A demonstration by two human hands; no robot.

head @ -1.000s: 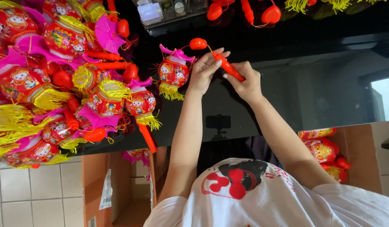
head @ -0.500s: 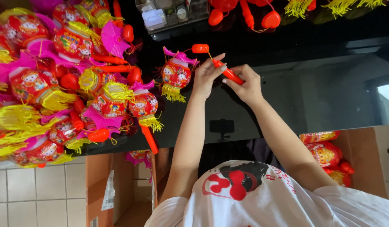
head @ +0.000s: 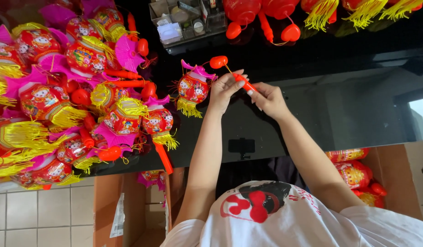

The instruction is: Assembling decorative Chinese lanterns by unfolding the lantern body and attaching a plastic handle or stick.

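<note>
Barely shifting since a moment ago, the left hand [head: 224, 88] and right hand [head: 268, 98] are both pinching the red stick [head: 245, 83] above the black counter [head: 339, 114], seemingly assembling the small lantern [head: 192, 89] dangling left, needing steady alignment next.

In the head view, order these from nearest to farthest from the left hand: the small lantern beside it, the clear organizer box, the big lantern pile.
1. small lantern, just left of the left hand.
2. clear organizer box, above.
3. big lantern pile, far left.
</note>
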